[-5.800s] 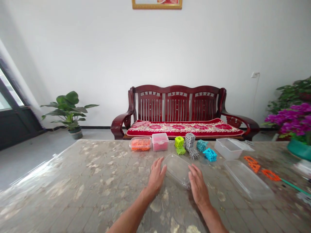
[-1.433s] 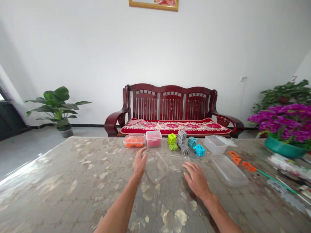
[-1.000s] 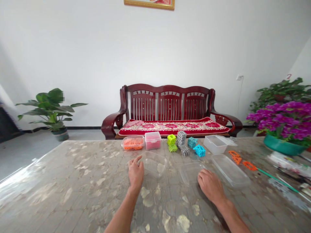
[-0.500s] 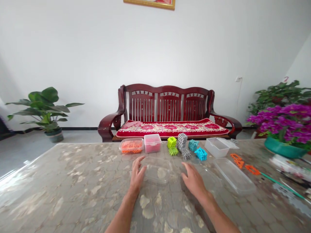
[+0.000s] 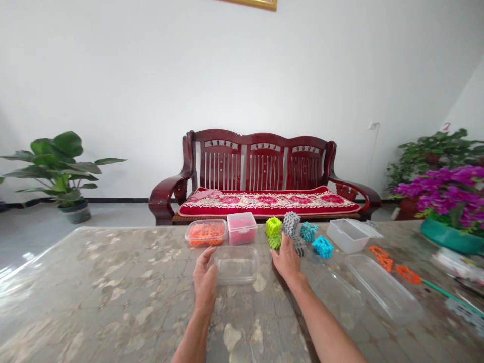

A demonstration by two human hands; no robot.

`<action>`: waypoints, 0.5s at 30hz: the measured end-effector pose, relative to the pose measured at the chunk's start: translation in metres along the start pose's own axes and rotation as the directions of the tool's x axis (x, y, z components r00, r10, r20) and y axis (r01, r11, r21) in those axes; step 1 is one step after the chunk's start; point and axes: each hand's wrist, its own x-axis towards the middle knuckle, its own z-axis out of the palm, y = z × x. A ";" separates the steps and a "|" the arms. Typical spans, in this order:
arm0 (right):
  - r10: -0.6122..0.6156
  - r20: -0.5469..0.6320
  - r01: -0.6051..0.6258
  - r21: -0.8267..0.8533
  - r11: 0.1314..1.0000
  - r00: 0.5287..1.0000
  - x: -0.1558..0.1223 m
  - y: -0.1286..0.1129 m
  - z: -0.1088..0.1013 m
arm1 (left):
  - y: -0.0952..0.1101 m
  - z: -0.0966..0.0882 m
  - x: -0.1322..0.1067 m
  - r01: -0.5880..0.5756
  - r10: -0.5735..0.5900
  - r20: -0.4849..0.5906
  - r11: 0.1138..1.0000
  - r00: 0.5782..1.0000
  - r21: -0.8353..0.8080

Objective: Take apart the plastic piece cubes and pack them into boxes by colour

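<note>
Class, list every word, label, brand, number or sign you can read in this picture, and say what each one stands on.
"2": a small red mark on the side wall, above the green plant; it is faint, so read it with some doubt.
No text on the picture frame; only its lower edge shows.
No labels visible on the clear box, the orange-filled box or the pink box.

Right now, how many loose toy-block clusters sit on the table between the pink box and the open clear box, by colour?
Lime-green clusters: 2 (one partly hidden by the right hand)
Grey clusters: 2
Teal cluster: 1
Light-blue cluster: 1
Total: 6
</note>
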 end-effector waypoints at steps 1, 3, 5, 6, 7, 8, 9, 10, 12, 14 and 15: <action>0.015 0.006 -0.015 -0.017 1.000 1.000 0.001 -0.002 -0.001 | 0.003 0.001 -0.001 0.039 -0.039 0.017 0.999 0.999 -0.020; 0.028 0.011 -0.027 -0.049 0.998 1.000 0.002 -0.005 -0.002 | 0.007 0.004 -0.001 0.089 -0.089 0.033 0.996 0.996 -0.007; 0.026 0.011 -0.025 -0.075 0.997 1.000 0.003 -0.007 -0.002 | 0.008 0.005 -0.001 0.101 -0.103 0.032 0.994 0.994 0.034; 0.025 0.012 -0.024 -0.086 0.996 1.000 0.004 -0.007 -0.003 | 0.008 0.006 0.000 0.099 -0.100 0.031 0.994 0.994 0.051; 0.026 0.015 -0.025 -0.096 0.995 1.000 0.005 -0.008 -0.003 | 0.008 0.006 0.001 0.097 -0.099 0.032 0.993 0.995 0.063; 0.030 0.019 -0.027 -0.105 0.994 0.999 0.006 -0.008 -0.004 | 0.007 0.006 0.002 0.097 -0.100 0.034 0.993 0.994 0.072; 0.031 0.028 -0.028 -0.113 0.993 0.999 0.008 -0.009 -0.004 | 0.006 0.007 0.002 0.096 -0.100 0.039 0.992 0.994 0.082; 0.031 0.041 -0.026 -0.120 0.992 0.999 0.010 -0.010 -0.004 | 0.005 0.006 0.003 0.097 -0.102 0.047 0.991 0.994 0.095; 0.031 0.069 -0.022 -0.129 0.991 0.997 0.013 -0.011 -0.004 | 0.004 0.006 0.004 0.102 -0.111 0.069 0.987 0.991 0.122; 0.039 0.088 -0.027 -0.134 0.991 0.995 0.015 -0.012 -0.003 | 0.004 0.006 0.004 0.102 -0.115 0.087 0.985 0.990 0.138; 0.049 0.092 -0.036 -0.136 0.990 0.995 0.015 -0.013 -0.002 | 0.005 0.005 0.004 0.097 -0.111 0.092 0.985 0.990 0.143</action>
